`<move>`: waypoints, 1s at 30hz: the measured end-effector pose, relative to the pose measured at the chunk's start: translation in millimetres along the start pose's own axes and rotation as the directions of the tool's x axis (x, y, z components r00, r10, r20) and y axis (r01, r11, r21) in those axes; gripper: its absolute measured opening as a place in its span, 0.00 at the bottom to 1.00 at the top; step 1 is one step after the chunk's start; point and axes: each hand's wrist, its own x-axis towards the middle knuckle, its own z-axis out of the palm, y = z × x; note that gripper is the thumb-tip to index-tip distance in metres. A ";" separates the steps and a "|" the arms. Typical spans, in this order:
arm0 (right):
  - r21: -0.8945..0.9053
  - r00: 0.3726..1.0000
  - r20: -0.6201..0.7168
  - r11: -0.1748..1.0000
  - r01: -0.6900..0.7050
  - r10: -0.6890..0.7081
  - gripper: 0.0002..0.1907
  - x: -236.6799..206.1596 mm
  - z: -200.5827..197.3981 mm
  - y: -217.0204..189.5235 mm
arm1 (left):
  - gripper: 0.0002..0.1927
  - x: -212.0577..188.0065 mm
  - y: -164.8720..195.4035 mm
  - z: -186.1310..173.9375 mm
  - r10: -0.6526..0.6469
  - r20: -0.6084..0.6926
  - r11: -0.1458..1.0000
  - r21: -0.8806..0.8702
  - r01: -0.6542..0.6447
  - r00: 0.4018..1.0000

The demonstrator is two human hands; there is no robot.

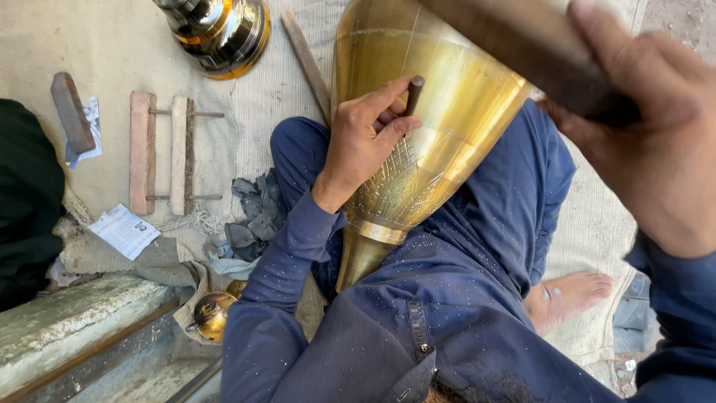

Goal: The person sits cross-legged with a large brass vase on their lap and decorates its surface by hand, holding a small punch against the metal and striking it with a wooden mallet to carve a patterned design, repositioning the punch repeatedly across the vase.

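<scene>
A large brass cone-shaped vessel [440, 97] lies across my lap, narrow neck toward me, with fine engraved lines on its lower part. My left hand [365, 138] rests on the brass and grips a short dark chisel [414, 91], tip against the surface. My right hand [649, 134] is raised close to the camera at the upper right, shut on a dark wooden mallet [537, 48] held above the vessel. I sit cross-legged in blue clothes speckled with metal dust.
A polished brass pot [220, 30] stands at the top. A wooden frame [160, 153], a wooden block [71, 112], a stick [306, 63], grey rags [253, 220], paper scraps [123, 230] and a small brass piece [212, 313] lie on the mat. My bare foot [567, 295] rests at the right.
</scene>
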 end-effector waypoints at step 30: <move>0.210 0.701 -0.087 0.701 -0.682 0.708 0.10 -117.1 199.6 101.8 | 0.12 7.0 -107.3 -28.2 -0.379 -0.473 0.867 -0.483 0.126 0.795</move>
